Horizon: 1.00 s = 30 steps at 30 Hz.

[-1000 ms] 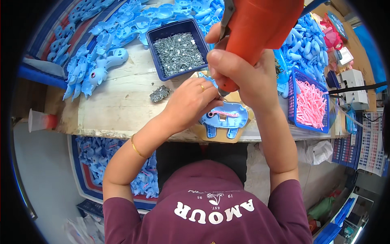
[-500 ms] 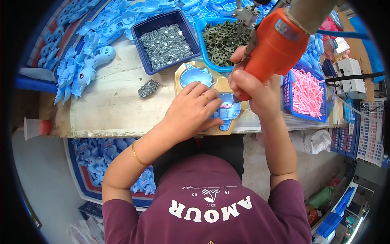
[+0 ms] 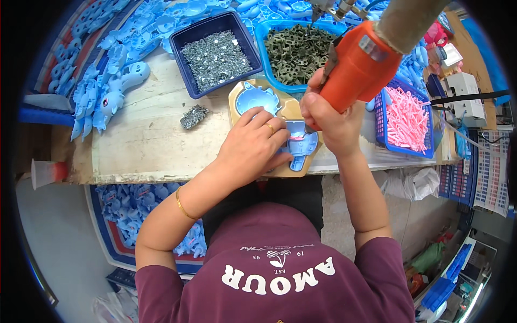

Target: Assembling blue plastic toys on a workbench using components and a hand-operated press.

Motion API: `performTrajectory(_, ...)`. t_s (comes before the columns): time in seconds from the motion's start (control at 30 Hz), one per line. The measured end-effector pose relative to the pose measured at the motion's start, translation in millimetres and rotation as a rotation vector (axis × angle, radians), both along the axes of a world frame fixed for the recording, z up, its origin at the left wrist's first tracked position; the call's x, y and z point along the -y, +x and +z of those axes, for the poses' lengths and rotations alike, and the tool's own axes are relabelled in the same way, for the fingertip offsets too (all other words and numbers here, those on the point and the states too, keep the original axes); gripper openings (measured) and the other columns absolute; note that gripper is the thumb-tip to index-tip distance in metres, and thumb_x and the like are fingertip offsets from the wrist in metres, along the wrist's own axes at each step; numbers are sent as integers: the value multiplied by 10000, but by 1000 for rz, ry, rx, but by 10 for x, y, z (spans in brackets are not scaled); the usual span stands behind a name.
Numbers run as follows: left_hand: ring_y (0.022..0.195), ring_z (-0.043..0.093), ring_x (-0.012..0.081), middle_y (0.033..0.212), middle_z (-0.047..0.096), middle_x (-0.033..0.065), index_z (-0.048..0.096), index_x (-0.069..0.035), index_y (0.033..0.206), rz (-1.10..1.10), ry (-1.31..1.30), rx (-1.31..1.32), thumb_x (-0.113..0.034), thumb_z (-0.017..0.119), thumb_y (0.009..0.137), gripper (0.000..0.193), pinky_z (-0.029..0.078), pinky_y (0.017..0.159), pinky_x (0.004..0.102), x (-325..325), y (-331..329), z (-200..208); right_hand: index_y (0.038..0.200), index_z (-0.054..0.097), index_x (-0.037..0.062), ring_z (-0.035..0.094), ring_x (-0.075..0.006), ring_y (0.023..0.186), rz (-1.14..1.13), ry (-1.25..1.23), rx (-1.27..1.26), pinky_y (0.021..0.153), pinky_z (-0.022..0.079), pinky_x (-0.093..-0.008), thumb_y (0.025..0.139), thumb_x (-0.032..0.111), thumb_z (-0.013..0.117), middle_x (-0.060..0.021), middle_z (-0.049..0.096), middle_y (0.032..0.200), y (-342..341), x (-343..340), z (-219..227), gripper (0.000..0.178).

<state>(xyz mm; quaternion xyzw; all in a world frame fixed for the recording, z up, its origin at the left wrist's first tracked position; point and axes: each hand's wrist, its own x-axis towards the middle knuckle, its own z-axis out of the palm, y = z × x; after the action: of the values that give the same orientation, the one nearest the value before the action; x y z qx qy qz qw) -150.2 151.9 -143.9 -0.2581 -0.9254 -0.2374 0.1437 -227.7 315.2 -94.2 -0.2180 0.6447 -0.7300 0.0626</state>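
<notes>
Right hand [image 3: 335, 119] is wrapped around one orange cylindrical power screwdriver [image 3: 355, 70]; left hand [image 3: 252, 140] is laid, thumb apart, over one light-blue hollow plastic shell [image 3: 308, 144] between both hands. One rounded sky-blue plastic piece [image 3: 258, 100], one navy plastic tray [image 3: 199, 35] and one turquoise plastic tray [image 3: 283, 86] are set beyond.

A worn, pale-topped desk [image 3: 153, 134] spans the scene from left to right. Grey floor [image 3: 412, 223] shows past its near edge on the right, a smooth pale surface [image 3: 59, 226] at near left
</notes>
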Motion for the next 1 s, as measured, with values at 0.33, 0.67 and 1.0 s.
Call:
performTrajectory(0.33, 1063, 596, 285, 1112, 657, 72, 675, -58, 1070, 65, 112, -102, -304, 806, 765, 414, 459, 1000, 433, 83, 100, 75, 1377, 485, -7, 590, -71, 771, 226, 20, -88, 665, 472, -212, 940, 115, 720, -62, 664, 961, 72, 159, 440, 511)
performTrajectory(0.67, 1215, 555, 338, 1300, 615, 116, 670, -65, 1120, 121, 200, 5, -199, 807, 775, 394, 465, 1026, 454, 216, 420, -4, 1281, 596, -12, 677, -106, 905, -257, -76, -731, 802, 514, -236, 972, 378, 693, -35, 714, 1016, -1072, 298, 1708, 507)
performTrajectory(1.0, 1309, 486, 367, 1390, 562, 126, 615, -48, 1254, 217, 219, -1, -293, 807, 799, 551, 397, 1097, 492, 281, 381, -91, 1303, 551, -22, 631, -135, 797, 153, -12, -392, 775, 505, -255, 911, 193, 659, -91, 660, 901, -276, 620, 1642, 459)
